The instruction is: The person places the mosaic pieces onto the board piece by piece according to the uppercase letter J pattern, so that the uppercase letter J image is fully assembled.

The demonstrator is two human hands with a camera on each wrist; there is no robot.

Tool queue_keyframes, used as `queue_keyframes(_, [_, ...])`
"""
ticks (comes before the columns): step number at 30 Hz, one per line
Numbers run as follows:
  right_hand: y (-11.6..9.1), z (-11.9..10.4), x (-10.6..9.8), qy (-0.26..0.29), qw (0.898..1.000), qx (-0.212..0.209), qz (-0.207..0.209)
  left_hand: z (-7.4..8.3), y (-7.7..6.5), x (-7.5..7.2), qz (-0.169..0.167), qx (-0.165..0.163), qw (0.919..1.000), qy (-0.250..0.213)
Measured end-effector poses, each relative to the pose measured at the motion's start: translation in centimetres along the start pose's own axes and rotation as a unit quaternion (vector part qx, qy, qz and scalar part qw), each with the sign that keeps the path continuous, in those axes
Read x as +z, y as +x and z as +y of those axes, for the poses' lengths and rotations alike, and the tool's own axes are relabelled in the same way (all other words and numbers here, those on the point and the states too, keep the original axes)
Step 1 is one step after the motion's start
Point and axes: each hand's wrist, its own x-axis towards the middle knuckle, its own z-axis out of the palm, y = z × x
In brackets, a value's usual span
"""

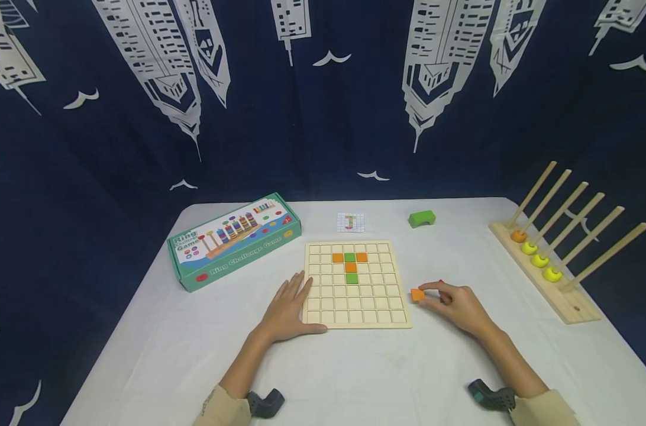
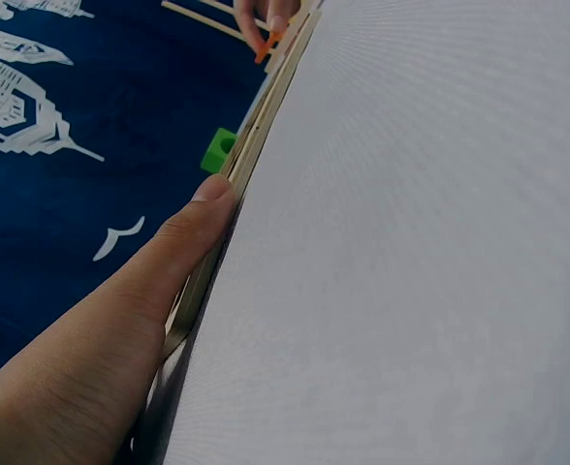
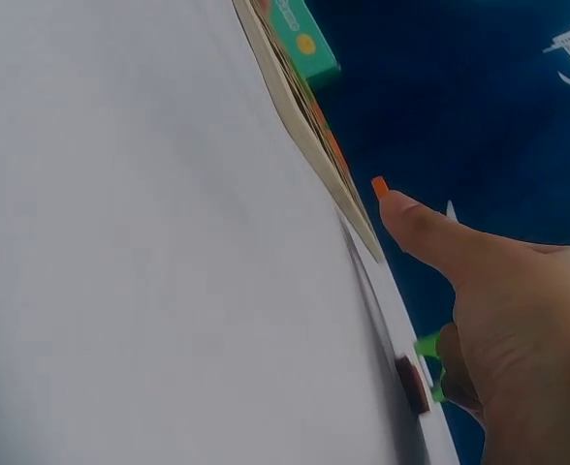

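A wooden grid board (image 1: 323,302) lies on the table, with several orange and green square tiles set in its upper middle in a T-like pattern. My left hand (image 1: 287,310) rests along the board's left edge, fingers straight and thumb stretched along the near edge. In the left wrist view the thumb of this left hand (image 2: 120,300) touches the board's side (image 2: 246,160). Just off the board's right edge, my right hand (image 1: 456,305) pinches an orange square tile (image 1: 417,295) between thumb and fingertips. The tile (image 3: 380,187) also shows beyond the thumb in the right wrist view.
A small pattern card (image 1: 359,223) lies behind the board. Left of it is a green Ring Challenge Game box (image 1: 238,260). A green arched block (image 1: 422,219) stands at the back right. A wooden peg stand (image 1: 546,290) with several rings occupies the right. A dark red block (image 3: 413,385) is partly hidden near my right hand.
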Motion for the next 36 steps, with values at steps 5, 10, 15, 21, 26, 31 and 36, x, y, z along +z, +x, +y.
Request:
queue_keyframes(5, [1.3, -1.3, 1.4, 0.008, 1.000, -0.001, -0.018, 0.0, 0.0, 0.0, 0.002, -0.001, 1.0000, -0.002])
queue_keyframes(10, [2.6, -3.0, 2.8, -0.002, 0.999, 0.002, -0.045, 0.0, 0.0, 0.0, 0.002, 0.003, 1.0000, -0.004])
queue_keyframes(15, [3.8, -4.9, 4.3, 0.002, 0.998, 0.004, -0.067, 0.0, 0.0, 0.0, 0.002, 0.004, 1.0000, 0.002])
queue_keyframes(21, [5.0, -6.7, 6.0, 0.006, 0.997, -0.013, -0.073, 0.0, 0.0, -0.2, 0.000, 0.003, 1.0000, -0.002])
queue_keyframes(26, [5.7, -7.5, 7.0, -0.001, 0.998, -0.022, -0.062, 0.0, 0.0, -0.1, -0.002, 0.002, 1.0000, -0.002])
queue_keyframes(31, [6.0, -7.7, 7.5, -0.010, 0.998, -0.029, -0.054, -0.1, 0.1, 0.1, -0.002, -0.002, 1.0000, 0.002])
queue_keyframes(36, [6.0, -7.5, 7.8, -0.007, 0.997, -0.028, -0.065, -0.1, 0.0, 0.1, -0.003, -0.005, 1.0000, 0.005])
